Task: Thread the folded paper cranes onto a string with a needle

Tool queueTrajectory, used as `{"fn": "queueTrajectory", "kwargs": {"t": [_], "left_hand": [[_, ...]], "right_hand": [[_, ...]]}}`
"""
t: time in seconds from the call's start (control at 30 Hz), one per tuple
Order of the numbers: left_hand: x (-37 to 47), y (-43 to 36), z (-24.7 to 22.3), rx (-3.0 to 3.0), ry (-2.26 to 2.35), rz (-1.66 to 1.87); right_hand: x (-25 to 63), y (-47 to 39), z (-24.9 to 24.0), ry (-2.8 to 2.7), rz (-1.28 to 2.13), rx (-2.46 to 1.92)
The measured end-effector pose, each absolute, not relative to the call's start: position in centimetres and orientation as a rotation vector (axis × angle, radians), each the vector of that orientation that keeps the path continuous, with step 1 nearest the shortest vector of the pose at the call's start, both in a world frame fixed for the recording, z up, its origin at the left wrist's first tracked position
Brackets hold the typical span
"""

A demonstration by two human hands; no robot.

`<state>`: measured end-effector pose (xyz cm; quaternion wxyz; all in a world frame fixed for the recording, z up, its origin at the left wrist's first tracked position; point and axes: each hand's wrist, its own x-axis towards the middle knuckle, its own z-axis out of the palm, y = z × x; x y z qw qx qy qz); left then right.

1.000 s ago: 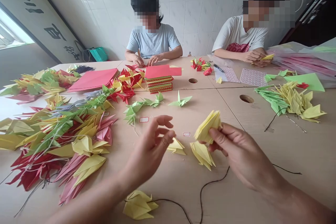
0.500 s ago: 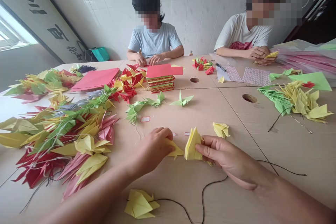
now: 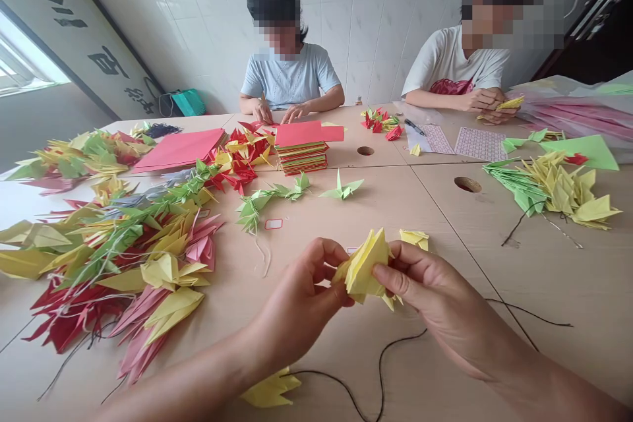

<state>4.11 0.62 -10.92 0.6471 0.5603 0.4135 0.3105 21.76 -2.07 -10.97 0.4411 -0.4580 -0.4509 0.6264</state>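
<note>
Yellow folded papers (image 3: 366, 267) are held between both hands above the table. My right hand (image 3: 420, 283) pinches them from the right, thumb in front. My left hand (image 3: 311, 290) is closed on the yellow paper at their left side, its fingertips partly hidden by the folds. Behind my right hand lies another yellow folded piece (image 3: 414, 238). A yellow paper crane (image 3: 271, 390) with a black cord (image 3: 341, 386) lies near the front edge, partly covered by my left forearm.
Strung paper cranes (image 3: 163, 270) pile up at the left. Stacked coloured paper (image 3: 302, 153) and green cranes (image 3: 341, 186) lie farther back. Yellow and green folded pieces (image 3: 568, 191) are at the right. Two people sit across the table (image 3: 395, 204), their hands on paper.
My left hand has moved right with its yellow piece, which now meets the yellow papers in my right hand. Those papers have tilted, and my left forearm covers more of the front crane.
</note>
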Motion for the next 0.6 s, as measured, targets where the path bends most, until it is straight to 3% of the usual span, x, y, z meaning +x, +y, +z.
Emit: {"fn": "queueTrajectory", "kwargs": {"t": [0.13, 0.6], "left_hand": [[4.07, 0.14, -10.76, 1.133, 0.805, 0.693], [4.16, 0.00, -10.98, 1.014, 0.752, 0.704]], "right_hand": [[21.78, -2.09, -11.24, -1.172, 1.455, -1.249], [21.67, -2.35, -11.07, -1.077, 1.579, -1.157]]}}
